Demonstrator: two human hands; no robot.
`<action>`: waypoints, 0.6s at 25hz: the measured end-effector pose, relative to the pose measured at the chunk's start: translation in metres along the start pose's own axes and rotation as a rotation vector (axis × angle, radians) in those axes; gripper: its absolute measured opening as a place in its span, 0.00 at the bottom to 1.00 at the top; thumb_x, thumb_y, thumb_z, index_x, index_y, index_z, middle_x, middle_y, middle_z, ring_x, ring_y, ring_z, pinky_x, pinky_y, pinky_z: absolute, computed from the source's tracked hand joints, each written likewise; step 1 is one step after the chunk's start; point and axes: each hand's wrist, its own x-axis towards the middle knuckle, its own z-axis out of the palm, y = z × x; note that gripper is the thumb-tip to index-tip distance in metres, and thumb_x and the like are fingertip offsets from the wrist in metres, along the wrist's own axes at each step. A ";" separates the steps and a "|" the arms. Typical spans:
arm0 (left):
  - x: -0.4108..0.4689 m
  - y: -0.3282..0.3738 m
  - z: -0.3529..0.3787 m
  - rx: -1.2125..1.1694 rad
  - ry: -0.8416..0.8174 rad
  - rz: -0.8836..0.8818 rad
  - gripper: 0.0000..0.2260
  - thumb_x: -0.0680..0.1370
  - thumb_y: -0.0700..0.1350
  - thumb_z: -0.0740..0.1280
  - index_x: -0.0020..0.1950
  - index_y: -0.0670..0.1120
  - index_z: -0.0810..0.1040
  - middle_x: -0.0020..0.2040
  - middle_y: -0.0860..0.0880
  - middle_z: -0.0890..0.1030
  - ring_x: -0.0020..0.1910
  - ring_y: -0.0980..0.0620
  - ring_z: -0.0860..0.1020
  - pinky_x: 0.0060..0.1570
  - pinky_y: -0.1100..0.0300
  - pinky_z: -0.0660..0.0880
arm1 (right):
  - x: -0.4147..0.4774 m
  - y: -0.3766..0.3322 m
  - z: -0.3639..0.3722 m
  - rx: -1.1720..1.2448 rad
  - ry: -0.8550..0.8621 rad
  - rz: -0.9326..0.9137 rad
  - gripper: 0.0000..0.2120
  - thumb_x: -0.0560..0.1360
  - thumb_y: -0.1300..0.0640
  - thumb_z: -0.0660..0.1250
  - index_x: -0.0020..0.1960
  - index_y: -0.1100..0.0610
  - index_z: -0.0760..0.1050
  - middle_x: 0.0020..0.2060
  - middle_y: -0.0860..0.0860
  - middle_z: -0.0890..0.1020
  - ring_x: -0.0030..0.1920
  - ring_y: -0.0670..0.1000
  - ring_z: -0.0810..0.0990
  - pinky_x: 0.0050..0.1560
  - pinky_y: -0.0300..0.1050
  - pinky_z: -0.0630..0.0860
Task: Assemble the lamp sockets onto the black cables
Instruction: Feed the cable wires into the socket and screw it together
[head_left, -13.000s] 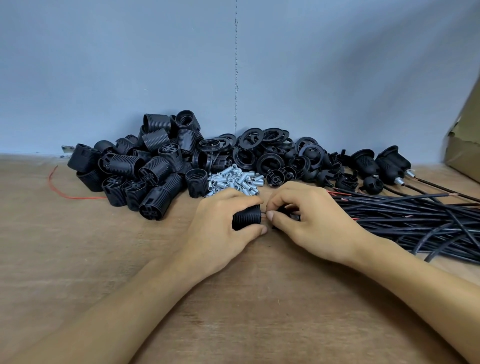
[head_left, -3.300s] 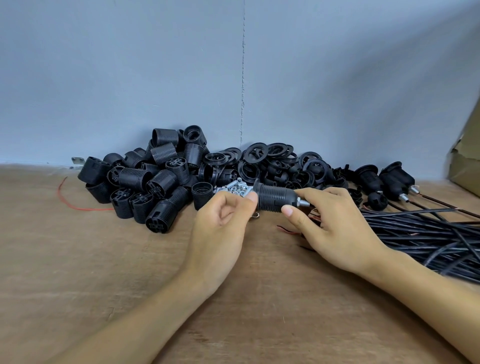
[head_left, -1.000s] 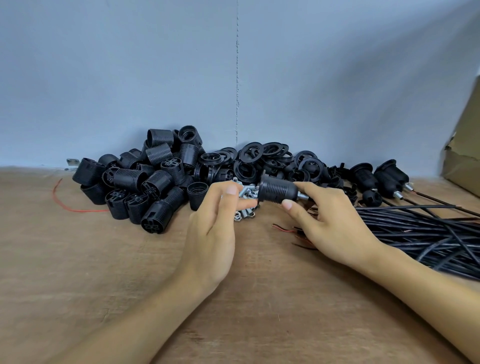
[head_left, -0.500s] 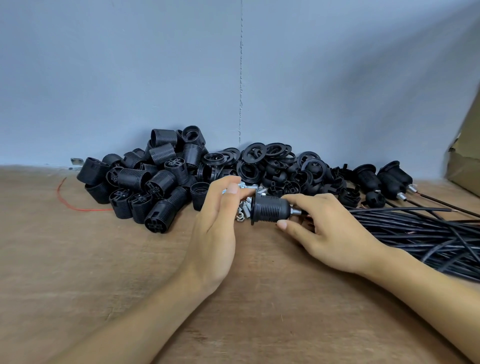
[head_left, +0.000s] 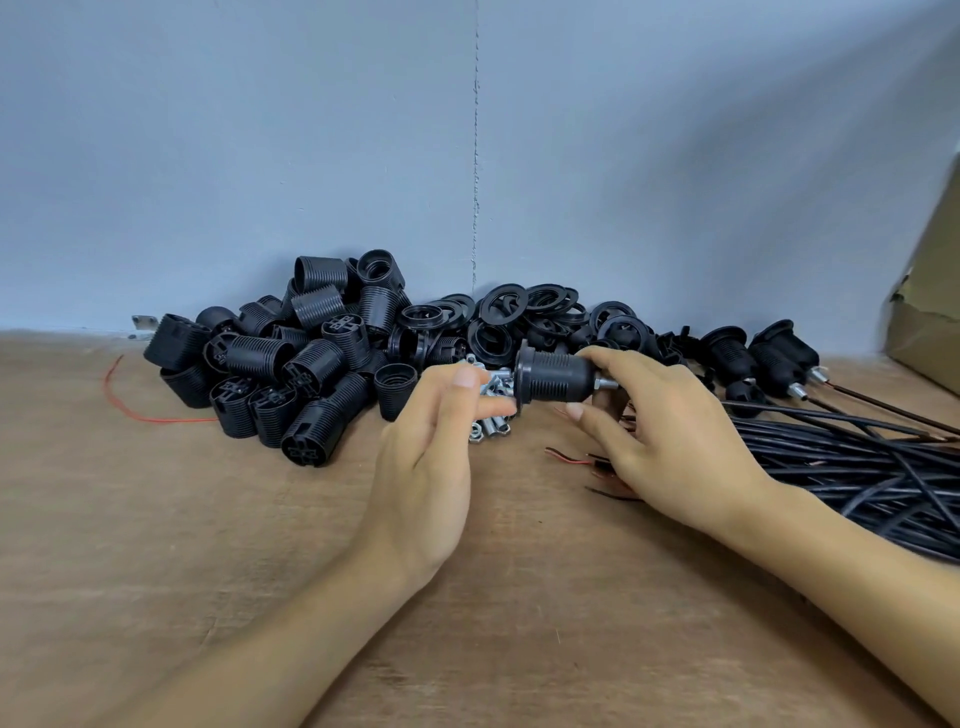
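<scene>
Head | right hand (head_left: 670, 441) fingers pinch lamp socket (head_left: 558, 376) | left hand (head_left: 426, 467) fingers relaxed, just beside it

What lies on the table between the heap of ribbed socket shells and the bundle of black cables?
Head view: a small heap of silver metal fittings; above it the right hand holds a socket, the left hand beside it.
</scene>
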 end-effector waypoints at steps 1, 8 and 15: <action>0.001 0.000 0.000 0.001 -0.007 -0.018 0.17 0.78 0.67 0.52 0.52 0.63 0.78 0.47 0.60 0.86 0.55 0.62 0.81 0.64 0.47 0.72 | 0.000 -0.001 -0.001 -0.040 0.008 -0.031 0.20 0.78 0.51 0.70 0.68 0.51 0.73 0.47 0.42 0.79 0.44 0.35 0.71 0.49 0.34 0.62; 0.004 0.000 0.001 -0.018 -0.125 -0.122 0.21 0.74 0.73 0.50 0.55 0.69 0.76 0.52 0.63 0.85 0.55 0.67 0.80 0.60 0.58 0.71 | 0.004 -0.001 -0.005 -0.335 0.106 -0.244 0.18 0.77 0.57 0.72 0.65 0.59 0.77 0.45 0.51 0.81 0.46 0.57 0.79 0.50 0.49 0.64; 0.004 -0.003 0.001 -0.006 -0.198 -0.150 0.28 0.71 0.76 0.49 0.64 0.67 0.72 0.56 0.64 0.84 0.61 0.66 0.77 0.66 0.56 0.70 | 0.016 0.020 -0.007 -0.345 0.219 0.121 0.19 0.79 0.50 0.69 0.67 0.57 0.74 0.49 0.56 0.84 0.50 0.61 0.81 0.50 0.53 0.65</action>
